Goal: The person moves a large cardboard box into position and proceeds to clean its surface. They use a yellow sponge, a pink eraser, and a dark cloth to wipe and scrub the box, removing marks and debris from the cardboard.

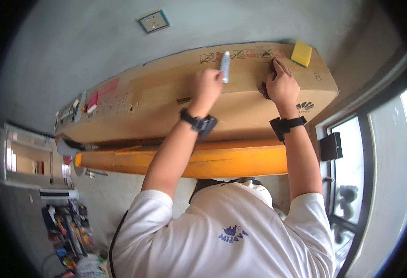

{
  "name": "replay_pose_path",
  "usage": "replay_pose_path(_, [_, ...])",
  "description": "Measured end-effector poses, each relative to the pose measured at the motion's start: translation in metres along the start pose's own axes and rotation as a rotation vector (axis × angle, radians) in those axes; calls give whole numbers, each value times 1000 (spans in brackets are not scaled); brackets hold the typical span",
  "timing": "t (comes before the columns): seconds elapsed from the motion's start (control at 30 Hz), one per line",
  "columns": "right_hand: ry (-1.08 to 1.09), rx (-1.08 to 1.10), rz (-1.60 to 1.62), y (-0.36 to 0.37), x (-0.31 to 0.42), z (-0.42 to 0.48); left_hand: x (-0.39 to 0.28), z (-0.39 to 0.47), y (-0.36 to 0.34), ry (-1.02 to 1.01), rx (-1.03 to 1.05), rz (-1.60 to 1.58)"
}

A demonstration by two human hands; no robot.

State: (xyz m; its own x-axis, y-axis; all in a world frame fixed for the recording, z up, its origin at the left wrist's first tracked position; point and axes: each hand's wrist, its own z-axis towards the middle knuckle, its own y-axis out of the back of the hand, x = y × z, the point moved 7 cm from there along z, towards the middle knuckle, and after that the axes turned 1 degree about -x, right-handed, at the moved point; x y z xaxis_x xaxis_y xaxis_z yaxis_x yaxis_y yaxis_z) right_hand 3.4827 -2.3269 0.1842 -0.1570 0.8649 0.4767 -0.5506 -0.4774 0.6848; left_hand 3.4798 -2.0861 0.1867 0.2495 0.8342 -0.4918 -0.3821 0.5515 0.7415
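A long cardboard box (162,83) lies before me against the wall. My left hand (208,87), a little blurred, is over its top. Between the thumb and fingers it holds a slim whitish tube (225,66), tilted slightly from upright. My right hand (283,85) is near the right end of the box, its fingers over a dark brown thing (264,91). Most of that thing is hidden under the palm, so its kind is unclear. A yellow sponge (301,54) with a green edge rests just beyond the right hand, at the box's far right corner.
Small tools and a pink object (92,101) lie at the box's left end. An orange-yellow beam (238,160) runs along the near side. A wall socket (153,21) is above. To the right is a glazed door (363,173); cluttered goods (68,232) lie lower left.
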Motion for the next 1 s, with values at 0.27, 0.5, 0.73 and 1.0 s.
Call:
replay_pose_path(0.27, [101,-156,-7,1,-3,-2,-35,-7,-8,-85,-28,-167])
replay_pose_path(0.5, [-53,-124,-26,-5,-6,-7,26,-51,55,-126,-61,-195])
replay_pose_path(0.73, [105,-447,329,21,48,-34,126,-86,163,-4,-175,-40])
replay_pose_path(1.0, [-233,113,932,-65,237,-69,331,-87,297,30,-373,321])
